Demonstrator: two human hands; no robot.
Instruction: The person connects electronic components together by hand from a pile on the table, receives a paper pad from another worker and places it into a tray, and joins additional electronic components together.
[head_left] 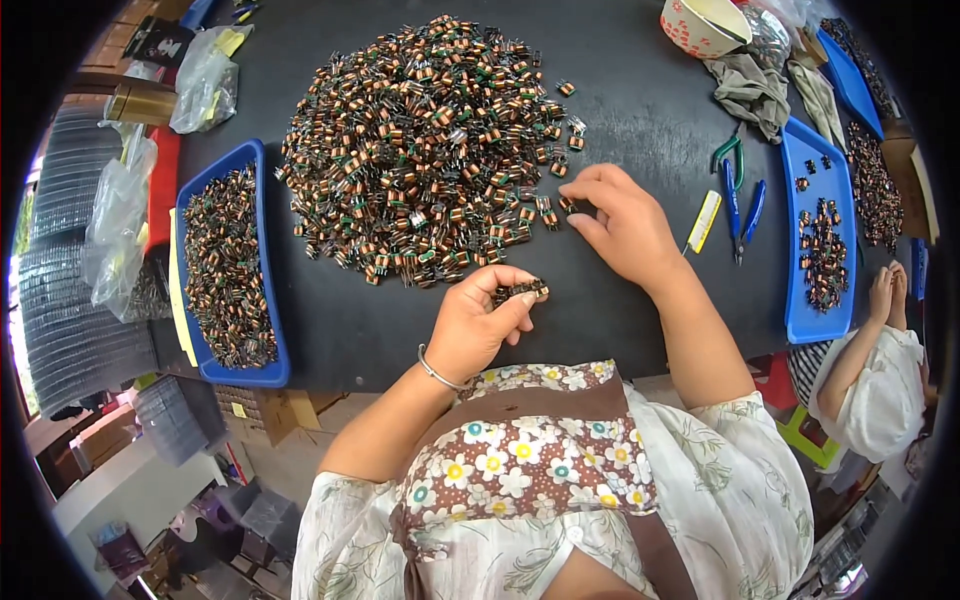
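A large heap of small copper-wound coils [420,150] with dark cores and metal pins covers the middle of the black table. My left hand [478,318], a bangle at its wrist, is closed around several coils [518,291] just in front of the heap; the fingers partly cover them. At the heap's right edge, my right hand [622,225] has thumb and forefinger on either side of a single coil [567,205], which appears to be pinched between them.
Left stands a blue tray [273,300] full of coils; right, another blue tray [797,260] holds fewer. Blue-handled cutters [733,205], green-handled pliers [738,165] and a yellow-white knife [704,222] lie beside my right arm. Behind are a grey cloth [750,92] and patterned bowl [690,30]. Another person sits at right.
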